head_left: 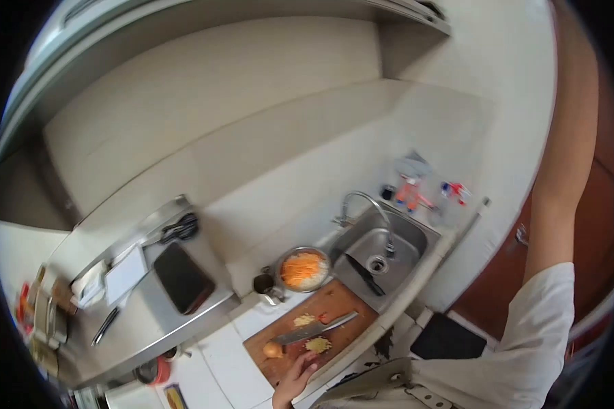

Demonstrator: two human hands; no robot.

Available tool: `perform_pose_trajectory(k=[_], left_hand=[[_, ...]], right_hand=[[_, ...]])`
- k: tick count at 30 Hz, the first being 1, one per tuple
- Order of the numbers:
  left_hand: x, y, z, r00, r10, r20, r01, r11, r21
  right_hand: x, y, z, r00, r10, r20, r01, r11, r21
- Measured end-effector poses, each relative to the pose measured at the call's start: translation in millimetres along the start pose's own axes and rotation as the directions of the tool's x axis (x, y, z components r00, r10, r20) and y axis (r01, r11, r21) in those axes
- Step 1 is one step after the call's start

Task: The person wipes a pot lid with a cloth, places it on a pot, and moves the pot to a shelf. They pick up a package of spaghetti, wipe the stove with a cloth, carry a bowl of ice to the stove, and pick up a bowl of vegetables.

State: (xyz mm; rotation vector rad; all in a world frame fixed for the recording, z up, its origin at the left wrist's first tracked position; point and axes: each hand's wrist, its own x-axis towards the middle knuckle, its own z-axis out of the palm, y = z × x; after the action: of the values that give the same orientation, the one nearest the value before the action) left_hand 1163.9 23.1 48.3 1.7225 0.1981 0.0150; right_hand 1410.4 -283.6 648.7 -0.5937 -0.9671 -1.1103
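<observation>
My left hand (295, 383) is at the near edge of a wooden cutting board (273, 373), fingers apart and holding nothing visible. A knife (300, 334) lies across the board, between a pale chopped heap (304, 320) and a yellowish minced heap (318, 345). Beside the blade's tip sits a peeled-looking onion (273, 350), and small red bits (323, 317) lie near the handle. Behind the board, a metal bowl (328, 278) holds shredded orange and pale food (303, 269). My right arm stretches up along the right side; its hand is outside the frame.
Right of the bowl is a sink (416, 240) with a curved faucet (365, 194) and a dark knife (365, 275). A metal cup (265, 283) stands left of the bowl. Farther left, a steel counter (136, 334) bears a dark tray (182, 278) and another knife (106, 325). A shelf hangs overhead.
</observation>
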Motion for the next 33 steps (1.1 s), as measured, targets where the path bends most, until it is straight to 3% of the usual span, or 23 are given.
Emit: perform_pose_trajectory(k=[2, 5, 6, 7, 8, 9, 10, 11, 12, 14, 16, 17, 18, 19, 20, 21, 22, 24, 25, 28, 29, 31, 33], left_hand=[[24.7, 9.8, 7.4, 0.988, 0.062, 0.145, -0.054, 0.997, -0.052], [61.7, 24.7, 25.3, 0.938, 0.025, 0.346, 0.140, 0.885, -0.443], [77.2, 30.3, 36.7, 0.917, 0.005, 0.399, 0.176, 0.892, -0.417], [99.0, 32.1, 53.5, 0.803, 0.041, 0.594, 0.378, 0.735, -0.563], [115.6, 27.0, 74.4, 0.665, 0.124, 0.737, 0.590, 0.518, -0.620], [125.6, 15.5, 97.3, 0.634, 0.116, 0.765, 0.624, 0.508, -0.594], [134.1, 2.1, 119.1, 0.641, -0.073, 0.764, 0.724, 0.387, -0.571], [144.9, -9.9, 140.1, 0.616, -0.256, 0.745, 0.787, 0.256, -0.562], [157.0, -27.5, 156.1, 0.603, -0.253, 0.757, 0.796, 0.250, -0.551], [170.2, -57.0, 180.9, 0.781, -0.362, 0.509, 0.621, 0.538, -0.570], [172.9, -64.5, 203.6, 0.788, -0.395, 0.472, 0.616, 0.512, -0.598], [174.7, -67.8, 214.5, 0.792, -0.435, 0.429, 0.608, 0.486, -0.628], [180.7, -79.2, 220.3, 0.808, -0.390, 0.442, 0.586, 0.454, -0.671], [180.1, -53.3, 233.1, 0.847, -0.368, 0.384, 0.525, 0.457, -0.718], [178.6, -23.6, 243.1, 0.884, -0.349, 0.310, 0.449, 0.456, -0.768], [181.6, -17.5, 250.5, 0.897, -0.343, 0.278, 0.413, 0.428, -0.804], [182.7, -15.9, 255.7, 0.913, -0.335, 0.233, 0.360, 0.393, -0.846], [185.6, -48.9, 259.9, 0.924, -0.360, 0.132, 0.287, 0.419, -0.862], [178.0, -42.8, 262.0, 0.932, -0.361, 0.032, 0.208, 0.462, -0.862], [163.6, -11.5, 267.8, 0.887, -0.366, -0.283, -0.035, 0.558, -0.829], [153.2, -24.1, 259.7, 0.859, -0.386, -0.336, -0.054, 0.586, -0.809], [140.8, -24.0, 252.9, 0.813, -0.400, -0.424, -0.124, 0.591, -0.797], [126.0, -16.9, 246.3, 0.759, -0.407, -0.508, -0.208, 0.588, -0.782]], right_hand=[[-39.9, -20.4, -76.3, 0.999, 0.027, 0.043, -0.021, 0.990, -0.139], [-147.8, -47.5, -180.3, 0.897, 0.416, 0.147, -0.306, 0.827, -0.472], [-197.6, -55.7, -214.6, 0.799, 0.597, 0.072, -0.460, 0.683, -0.567], [-210.9, -68.4, -183.0, 0.309, 0.524, 0.793, 0.085, 0.816, -0.572], [-255.3, -70.9, -197.3, 0.178, 0.614, 0.769, -0.015, 0.783, -0.622], [-302.2, -62.7, -209.7, 0.055, 0.503, 0.863, 0.003, 0.864, -0.504], [-337.3, -64.0, -221.6, -0.046, 0.453, 0.890, 0.020, 0.891, -0.453], [-369.7, -65.3, -236.2, -0.043, 0.423, 0.905, -0.035, 0.905, -0.424], [-389.9, -67.9, -251.3, -0.128, 0.440, 0.889, -0.021, 0.895, -0.446], [-389.1, -62.9, -287.2, -0.215, 0.455, 0.864, -0.002, 0.885, -0.466], [-362.2, -39.2, -326.4, 0.022, 0.574, 0.818, -0.160, 0.810, -0.564], [-333.5, -17.5, -368.0, -0.006, 0.770, 0.638, 0.068, 0.637, -0.768], [-295.3, 6.7, -411.7, 0.202, 0.840, 0.504, 0.418, 0.391, -0.820], [-246.7, 32.5, -450.9, 0.451, 0.885, 0.118, 0.049, 0.107, -0.993], [-202.7, 52.4, -507.4, 0.642, 0.742, 0.195, 0.361, -0.068, -0.930], [-165.7, 71.5, -560.0, 0.721, 0.675, 0.157, 0.454, -0.289, -0.843], [-141.7, 79.1, -599.7, 0.889, 0.449, 0.092, 0.216, -0.234, -0.948], [-101.0, 85.9, -637.0, 0.912, 0.399, -0.091, 0.136, -0.506, -0.852], [-92.5, 98.9, -681.1, 0.921, 0.387, -0.031, 0.157, -0.444, -0.882], [-90.4, 117.9, -719.0, 0.818, 0.543, -0.191, 0.286, -0.672, -0.683], [-94.5, 121.6, -725.6, 0.804, 0.565, -0.185, 0.302, -0.656, -0.692], [-91.3, 129.3, -737.2, 0.952, 0.276, 0.133, 0.251, -0.454, -0.855], [-89.5, 137.8, -735.9, 0.926, 0.373, 0.052, 0.253, -0.515, -0.819]])
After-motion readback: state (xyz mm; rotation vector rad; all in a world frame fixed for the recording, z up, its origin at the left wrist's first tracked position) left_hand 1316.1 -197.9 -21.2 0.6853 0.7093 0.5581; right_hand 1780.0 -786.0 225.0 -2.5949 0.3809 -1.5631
